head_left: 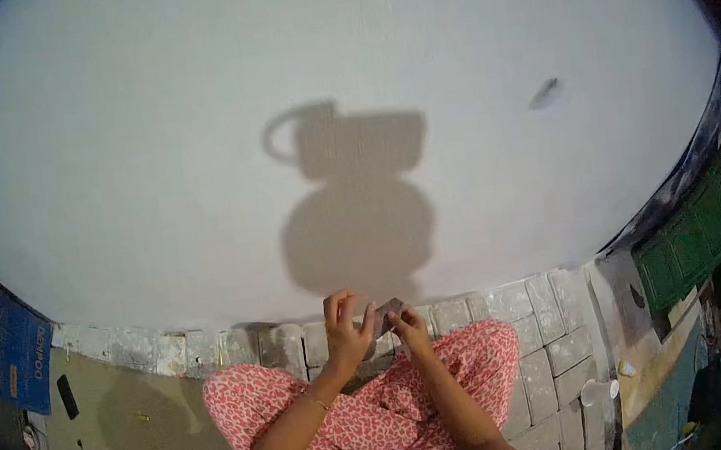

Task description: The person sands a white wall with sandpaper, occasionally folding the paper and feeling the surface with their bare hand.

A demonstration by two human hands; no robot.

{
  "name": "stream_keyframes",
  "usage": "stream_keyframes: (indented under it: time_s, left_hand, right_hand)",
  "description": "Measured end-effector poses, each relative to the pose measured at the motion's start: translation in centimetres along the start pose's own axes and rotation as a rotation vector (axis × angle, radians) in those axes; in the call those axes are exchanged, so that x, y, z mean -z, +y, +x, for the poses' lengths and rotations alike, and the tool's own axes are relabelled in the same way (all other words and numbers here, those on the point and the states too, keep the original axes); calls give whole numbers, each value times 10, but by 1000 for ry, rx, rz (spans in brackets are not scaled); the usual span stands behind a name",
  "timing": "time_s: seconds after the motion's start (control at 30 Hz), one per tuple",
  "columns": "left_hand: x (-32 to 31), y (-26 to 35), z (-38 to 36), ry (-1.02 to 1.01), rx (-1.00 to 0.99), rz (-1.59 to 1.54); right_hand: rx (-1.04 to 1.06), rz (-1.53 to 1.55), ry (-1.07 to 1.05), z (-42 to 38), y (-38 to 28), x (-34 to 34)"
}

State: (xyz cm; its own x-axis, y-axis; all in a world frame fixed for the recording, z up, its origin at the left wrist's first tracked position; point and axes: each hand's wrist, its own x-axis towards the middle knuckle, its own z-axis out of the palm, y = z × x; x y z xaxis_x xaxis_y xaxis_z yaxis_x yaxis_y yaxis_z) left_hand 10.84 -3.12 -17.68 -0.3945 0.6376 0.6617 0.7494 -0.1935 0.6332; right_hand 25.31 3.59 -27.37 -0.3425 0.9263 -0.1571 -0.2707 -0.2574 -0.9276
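Both my hands are raised in front of my crossed legs, near the foot of the white wall. Between them is a small brownish, flat piece (382, 318), too small to name surely. My right hand (412, 329) pinches its right side between thumb and fingers. My left hand (349, 326) is at its left side, fingers curved and spread, with the thumb side close to the piece; whether it touches is hard to tell.
A white wall (498, 183) with a shadow on it rises ahead. Blue printed cardboard (18, 344) and a dark flat object (68, 397) are on the left. On the right are a green panel (690, 232) and a white cup-like object (600, 391). Paving bricks (537, 365) lie below.
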Motion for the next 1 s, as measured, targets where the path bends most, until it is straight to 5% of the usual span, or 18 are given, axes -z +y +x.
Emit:
stream_keyframes:
  time_s: [0.17,0.37,0.5,0.7,0.77,1.0]
  left_hand:
    - [34,20,66,371,-377,-116]
    - [41,8,107,497,-285,248]
    - [17,-29,90,358,-206,471]
    - [21,-26,88,321,-192,405]
    - [22,-25,89,298,-188,371]
    - [16,-28,91,324,-177,394]
  right_hand:
    - [-18,4,0,-10,-16,-8]
    - [121,71,-18,-9,-14,-11]
    - [397,-90,40,-21,-32,-13]
    - [1557,-993,378,-78,-210,-63]
    - [1801,-1101,612,-73,-254,-73]
    - [1939,-1097,517,-20,-322,-108]
